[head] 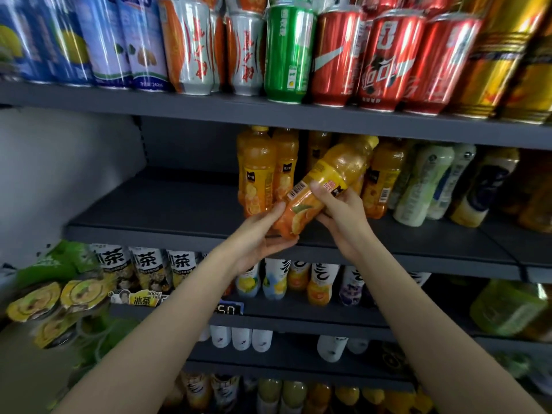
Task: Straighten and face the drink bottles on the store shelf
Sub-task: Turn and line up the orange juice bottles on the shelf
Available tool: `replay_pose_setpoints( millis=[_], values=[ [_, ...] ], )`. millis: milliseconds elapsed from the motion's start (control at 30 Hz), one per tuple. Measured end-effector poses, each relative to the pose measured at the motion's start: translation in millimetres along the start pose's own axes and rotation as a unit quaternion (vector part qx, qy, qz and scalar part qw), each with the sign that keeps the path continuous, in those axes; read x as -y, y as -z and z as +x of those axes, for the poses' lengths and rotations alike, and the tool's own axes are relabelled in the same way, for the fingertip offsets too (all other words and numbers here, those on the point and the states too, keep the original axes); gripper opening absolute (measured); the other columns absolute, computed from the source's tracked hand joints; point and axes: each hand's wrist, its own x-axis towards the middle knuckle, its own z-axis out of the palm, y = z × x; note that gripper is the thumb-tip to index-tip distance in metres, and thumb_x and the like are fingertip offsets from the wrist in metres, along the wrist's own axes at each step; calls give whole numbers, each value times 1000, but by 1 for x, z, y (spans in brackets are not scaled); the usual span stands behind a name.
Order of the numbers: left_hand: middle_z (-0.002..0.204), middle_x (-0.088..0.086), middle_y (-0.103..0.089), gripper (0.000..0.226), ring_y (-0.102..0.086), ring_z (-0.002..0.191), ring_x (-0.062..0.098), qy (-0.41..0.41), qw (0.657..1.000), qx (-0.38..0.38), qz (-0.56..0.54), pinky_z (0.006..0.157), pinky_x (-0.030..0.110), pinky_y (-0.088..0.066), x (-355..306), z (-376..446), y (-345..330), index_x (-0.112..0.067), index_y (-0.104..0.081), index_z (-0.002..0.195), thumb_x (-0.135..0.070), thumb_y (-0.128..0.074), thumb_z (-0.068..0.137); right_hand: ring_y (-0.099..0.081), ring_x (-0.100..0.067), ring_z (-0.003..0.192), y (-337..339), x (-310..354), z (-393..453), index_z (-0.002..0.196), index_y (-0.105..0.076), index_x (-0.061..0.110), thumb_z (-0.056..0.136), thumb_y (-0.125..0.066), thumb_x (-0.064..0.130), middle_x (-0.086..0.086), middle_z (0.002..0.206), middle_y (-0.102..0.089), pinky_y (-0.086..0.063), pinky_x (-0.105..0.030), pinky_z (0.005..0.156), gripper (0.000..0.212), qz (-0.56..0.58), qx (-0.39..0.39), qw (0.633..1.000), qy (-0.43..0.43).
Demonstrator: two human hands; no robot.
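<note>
While both arms reach up to the middle shelf (pixel 179 228), the left part of that shelf is bare and dark. Below it on the left sit green packs (pixel 56 294) with round yellow lids, and next to them stand tea bottles (pixel 146 267) with black writing. The left hand (pixel 263 234) is curled under the bottom end of 1 orange bottle (pixel 322 186), with its thumb up the side. This bottle is tilted, with its yellow cap up and to the right, and its barcode faces out. It is held in front of the shelf edge, not standing on it. Just behind it, 2 orange bottles (pixel 260 174) stand upright on the shelf. The right hand (pixel 343 210) grips the tilted bottle around its middle, on the label. More orange bottles stand behind it. To the right stand pale green bottles (pixel 424 186). Up on the top shelf is a row of cans (pixel 286 52): blue, silver, green, red, then gold.
</note>
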Motion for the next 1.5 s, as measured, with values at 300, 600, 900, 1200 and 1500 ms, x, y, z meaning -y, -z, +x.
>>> replay_pose_setpoints(
  millis=[300,600,900,1200,1500],
  values=[
    [122,-4,-45,63,-46,109,9,-299,860,-151,385,85,20,-43,-10,-18,8,-28,-43,117,-19,-82,68,-64,-23,107,2,-17,-25,109,-57,5,89,-64,21,-17,115,-64,-53,-29,90,26,134,-10,987,-88],
    [127,-7,-43,61,-47,113,6,-336,849,-44,406,83,11,-45,-5,-26,6,-29,-40,122,-20,-77,74,-58,-27,107,1,-7,-26,102,-52,13,84,-68,24,-17,113,-59,-52,-35,81,26,244,-57,958,-137],
    [110,-4,-59,37,-61,101,9,-129,953,42,271,83,22,-53,-8,-19,4,-26,-50,111,-16,-69,81,-64,-21,106,24,5,-29,119,-55,9,81,-67,15,-10,115,-66,-53,-33,87,40,152,-6,986,-66],
    [117,-5,-54,63,-56,107,10,-205,862,-6,463,89,23,-47,22,-8,6,-22,-43,116,-17,-83,68,-60,-20,108,21,12,-28,119,-55,15,65,-85,25,-3,115,-64,-51,-44,94,63,-163,-52,985,10],
    [128,1,-53,59,-52,117,12,-146,904,87,393,96,22,-46,-17,-10,-8,-13,-42,130,-8,-71,78,-57,-15,111,23,34,-33,117,-48,31,59,-87,33,5,119,-60,-50,-44,94,69,-335,38,928,157]
  ],
)
